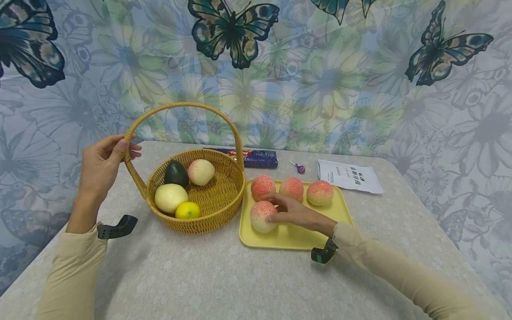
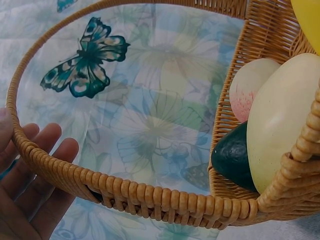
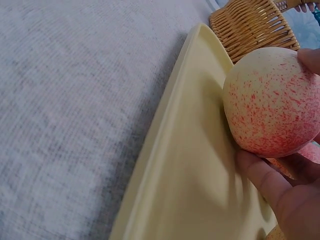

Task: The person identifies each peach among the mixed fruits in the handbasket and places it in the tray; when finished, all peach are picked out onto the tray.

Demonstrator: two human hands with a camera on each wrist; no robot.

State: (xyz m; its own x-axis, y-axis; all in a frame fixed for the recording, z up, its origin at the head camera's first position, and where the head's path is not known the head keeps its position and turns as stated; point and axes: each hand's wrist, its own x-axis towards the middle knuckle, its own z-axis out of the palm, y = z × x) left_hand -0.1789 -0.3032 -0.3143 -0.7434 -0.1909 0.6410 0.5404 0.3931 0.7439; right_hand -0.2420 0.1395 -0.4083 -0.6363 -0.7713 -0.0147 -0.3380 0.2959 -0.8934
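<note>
The right hand [image 1: 294, 212] curls round the pink-speckled round peach [image 1: 262, 216] at the yellow plastic tray's [image 1: 292, 238] left edge, just beside the woven wicker basket [image 1: 224, 202], whose arched handle [image 1: 132, 129] the left hand [image 1: 102, 164] grips.

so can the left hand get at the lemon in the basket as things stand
Probably not right away: the left hand grips the basket handle. The lemon lies uncovered near the basket's front, so once freed, likely yes.

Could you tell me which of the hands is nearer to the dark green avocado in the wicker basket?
Left. The left hand grips the basket handle just beside the dark green avocado; the right hand holds a speckled pink peach on the yellow tray, beyond the basket's far rim.
</note>
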